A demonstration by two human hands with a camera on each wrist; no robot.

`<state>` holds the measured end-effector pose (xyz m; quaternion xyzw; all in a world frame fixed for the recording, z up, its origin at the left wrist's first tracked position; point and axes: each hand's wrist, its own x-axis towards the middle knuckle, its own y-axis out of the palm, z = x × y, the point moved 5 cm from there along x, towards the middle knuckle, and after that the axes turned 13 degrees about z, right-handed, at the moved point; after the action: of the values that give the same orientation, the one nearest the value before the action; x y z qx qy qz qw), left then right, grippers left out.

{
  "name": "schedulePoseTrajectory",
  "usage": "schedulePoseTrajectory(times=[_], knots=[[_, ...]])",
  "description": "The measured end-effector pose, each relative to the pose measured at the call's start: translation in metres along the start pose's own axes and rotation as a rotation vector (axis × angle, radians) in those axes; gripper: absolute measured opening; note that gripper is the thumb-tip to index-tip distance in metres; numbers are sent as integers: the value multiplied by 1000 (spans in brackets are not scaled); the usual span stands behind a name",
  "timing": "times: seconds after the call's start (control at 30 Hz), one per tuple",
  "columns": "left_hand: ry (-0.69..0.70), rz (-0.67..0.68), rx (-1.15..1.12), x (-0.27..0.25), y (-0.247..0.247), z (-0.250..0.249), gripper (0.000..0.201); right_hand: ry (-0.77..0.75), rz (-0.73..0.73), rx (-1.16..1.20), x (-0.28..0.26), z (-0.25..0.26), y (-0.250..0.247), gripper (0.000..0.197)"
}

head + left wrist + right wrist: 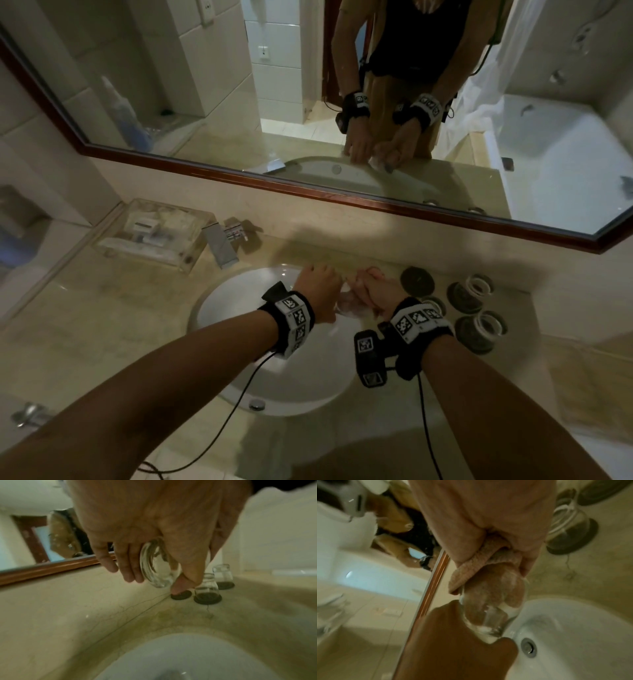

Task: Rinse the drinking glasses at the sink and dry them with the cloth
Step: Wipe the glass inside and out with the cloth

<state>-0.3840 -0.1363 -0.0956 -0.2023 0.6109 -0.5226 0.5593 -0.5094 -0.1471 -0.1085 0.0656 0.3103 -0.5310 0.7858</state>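
Over the white sink (236, 308) my two hands hold one clear drinking glass (347, 305) on its side. My left hand (320, 289) grips its thick base (157, 566), fingers on one side and thumb on the other. My right hand (375, 293) holds a pink cloth (486, 562), its fingers curled round it. Part of the cloth is stuffed in through the mouth of the glass (494, 612). Other glasses (474, 289) (484, 329) stand on dark round coasters at the right.
An empty dark coaster (417, 280) lies just beyond my right hand. The square faucet (219, 245) and a clear tray (154, 233) of toiletries stand at the back left. A framed mirror (308, 192) runs along the wall. The sink drain (529, 647) is open below the glass.
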Motion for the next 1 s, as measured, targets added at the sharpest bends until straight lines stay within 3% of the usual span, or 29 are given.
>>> schedulePoseTrajectory(times=[0.1,0.2,0.33,0.43,0.5,0.6,0.73,0.87,1.0], knots=[[28,-100,72,-1,0,-6,54,80,36,-46,-2,1,-5,38],[28,-89,-32,-1,2,-5,53,41,20,-100,-5,3,-6,32],[-38,142,-383,0,11,8,48,-139,7,48,-18,9,-2,25],[-48,346,-671,0,17,17,29,-237,56,-1,-22,5,4,19],[22,474,-780,1,21,23,15,-236,143,4,-22,-4,7,17],[88,644,-855,1,32,32,9,-193,240,80,-24,-19,6,24],[127,703,-757,-1,44,25,30,-222,285,-52,-25,-15,8,28],[110,663,-507,-5,47,17,77,-256,361,-227,-29,-3,11,18],[158,483,-216,-5,35,20,85,-193,391,-304,-27,-4,13,16]])
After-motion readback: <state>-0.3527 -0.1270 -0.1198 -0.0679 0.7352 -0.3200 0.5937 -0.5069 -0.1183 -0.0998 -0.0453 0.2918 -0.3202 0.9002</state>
